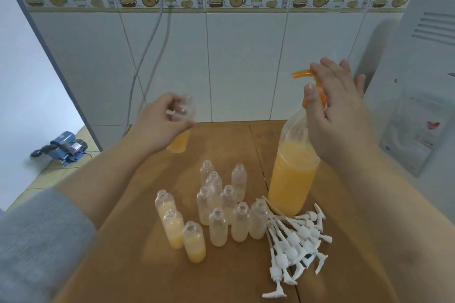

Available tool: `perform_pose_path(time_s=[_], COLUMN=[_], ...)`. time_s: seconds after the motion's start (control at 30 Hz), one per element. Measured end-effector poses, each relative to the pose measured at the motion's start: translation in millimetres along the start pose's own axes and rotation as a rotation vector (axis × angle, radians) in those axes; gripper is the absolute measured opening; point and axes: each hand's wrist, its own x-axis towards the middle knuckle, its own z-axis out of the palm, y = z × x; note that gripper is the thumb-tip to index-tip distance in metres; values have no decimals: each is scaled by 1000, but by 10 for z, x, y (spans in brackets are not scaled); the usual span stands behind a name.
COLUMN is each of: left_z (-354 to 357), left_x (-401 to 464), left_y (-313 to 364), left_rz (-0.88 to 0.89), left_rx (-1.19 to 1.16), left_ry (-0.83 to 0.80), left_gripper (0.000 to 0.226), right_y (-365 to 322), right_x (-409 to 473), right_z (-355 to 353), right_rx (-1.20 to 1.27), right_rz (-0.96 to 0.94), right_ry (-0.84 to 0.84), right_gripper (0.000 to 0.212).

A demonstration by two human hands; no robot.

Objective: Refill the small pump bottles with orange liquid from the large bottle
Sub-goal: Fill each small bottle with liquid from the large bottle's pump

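One small bottle (177,128) gripped in left-hand fingers (183,123) near the big bottle's pump spout (301,74), so the right hand (337,115), fingers spread loose, can press.

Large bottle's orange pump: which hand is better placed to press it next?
Right. The right hand hovers open at the orange pump atop the large bottle, while the left hand grips a small bottle off to the side.
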Motion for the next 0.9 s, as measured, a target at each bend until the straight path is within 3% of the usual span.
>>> perform_pose_path(time_s=[0.2, 0.37, 0.57, 0.73, 0.9], left_z=[158, 266, 297, 236, 280], left_x=[-109, -224, -250, -206, -23], left_y=[-743, -1051, -1079, -979, -710], left_rz=[-280, -420, -404, -457, -189], left_rx=[142, 173, 278, 277, 413], left_ry=[-93, -228, -329, -457, -416], left_gripper=[39, 21, 18, 38, 65], right_y=[-8, 3, 18, 19, 12], right_x=[-44, -39, -36, -33, -11], right_z=[66, 94, 76, 78, 70], right_rx=[3, -7, -20, -28, -19], right_rz=[2, -3, -14, -21, -28], right_ry=[30, 63, 75, 70, 67], right_gripper=[49, 50, 48, 50, 46])
